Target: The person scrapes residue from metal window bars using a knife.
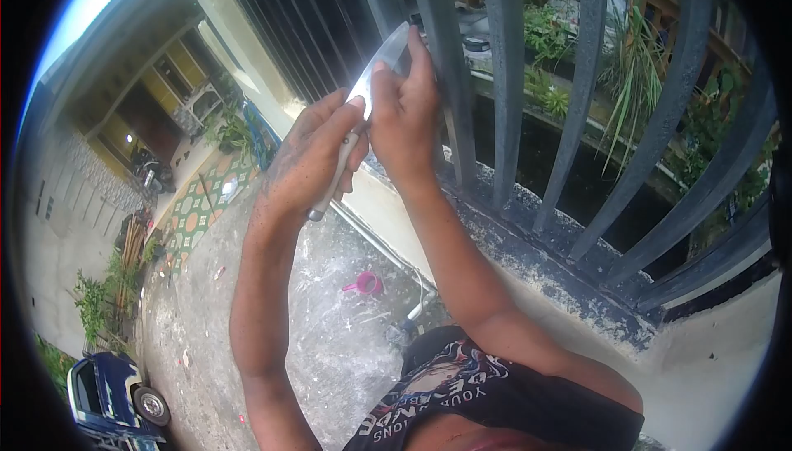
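Both hands were raised near the bars (503, 80). Left hand (318, 158) was clenched round the handle of a knife (381, 63); right hand (404, 117) pinched the blade, thumb and fingers pressed on its flat sides. The knife stood tilted, tip up, between the hands. By my judgement, the right fingers sliding toward the edge could get cut, and a loosened left grip could drop the knife onto the ledge (528, 245) or knock it against the bars.

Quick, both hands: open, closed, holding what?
Left hand: closed around the handle of the knife.
Right hand: fingers pinched on the knife blade.
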The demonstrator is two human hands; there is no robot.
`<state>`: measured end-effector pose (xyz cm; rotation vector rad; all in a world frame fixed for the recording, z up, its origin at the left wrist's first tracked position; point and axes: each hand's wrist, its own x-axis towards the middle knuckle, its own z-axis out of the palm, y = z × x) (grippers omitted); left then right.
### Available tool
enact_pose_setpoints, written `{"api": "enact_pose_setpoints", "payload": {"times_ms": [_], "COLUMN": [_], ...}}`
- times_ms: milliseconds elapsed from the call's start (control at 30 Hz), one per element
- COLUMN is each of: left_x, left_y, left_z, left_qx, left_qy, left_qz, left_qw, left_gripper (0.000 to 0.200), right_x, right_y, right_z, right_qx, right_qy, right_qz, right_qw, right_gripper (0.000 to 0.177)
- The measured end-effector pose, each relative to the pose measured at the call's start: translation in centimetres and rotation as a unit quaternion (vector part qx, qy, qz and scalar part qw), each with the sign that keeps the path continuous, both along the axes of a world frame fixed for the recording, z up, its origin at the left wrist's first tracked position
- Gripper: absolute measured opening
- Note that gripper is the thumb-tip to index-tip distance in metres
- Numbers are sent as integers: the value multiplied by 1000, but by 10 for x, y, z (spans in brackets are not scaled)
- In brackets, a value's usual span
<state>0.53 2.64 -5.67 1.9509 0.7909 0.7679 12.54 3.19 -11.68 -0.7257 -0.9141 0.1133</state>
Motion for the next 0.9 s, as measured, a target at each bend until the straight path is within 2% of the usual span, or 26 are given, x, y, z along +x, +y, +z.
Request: {"api": "enact_pose_setpoints", "payload": {"times_ms": [67, 167, 200, 300, 367, 433, 567, 700, 733, 900], "left_x": [-1, -1, -3, -2, -2, -3, -5, -3, -3, -3], "left_y": [3, 1, -1, -1, -1, -2, -1, 4, 3, 3], "left_z": [3, -2, -4, -4, 9, 13, 2, 13, 13, 0], "left_qx": [-8, -9, -10, -23, -1, -6, 7, 3, 2, -8], "left_qy": [-20, -21, -5, -19, -30, -24, -1, -11, -6, -14], "left_qz": [-37, -30, -24, 7, -27, -17, -23, -26, -16, 5], "left_qw": [999, 999, 1000, 1000, 999, 1000, 1000, 1000, 1000, 1000], "left_gripper": [36, 35, 35, 33, 32, 33, 33, 34, 34, 33], "right_x": [1, -1, -3, -5, -1, -1, -6, -2, -4, -4], "right_y": [0, 1, -6, -1, 0, 0, 3, -3, 0, 4], "right_z": [6, 0, -1, 2, 14, 19, -4, 19, 20, 3], "right_qx": [-20, 1, -14, -5, 7, 4, 15, -6, 22, 15], "right_qy": [-22, -7, 9, 10, -13, 0, 36, 17, 31, 23], "right_qz": [-56, -32, 26, 3, -12, 21, 31, 12, 11, 1], "right_qw": [998, 999, 1000, 1000, 1000, 1000, 999, 1000, 999, 1000], "right_gripper": [66, 65, 65, 65, 65, 64, 63, 63, 64, 65]}}
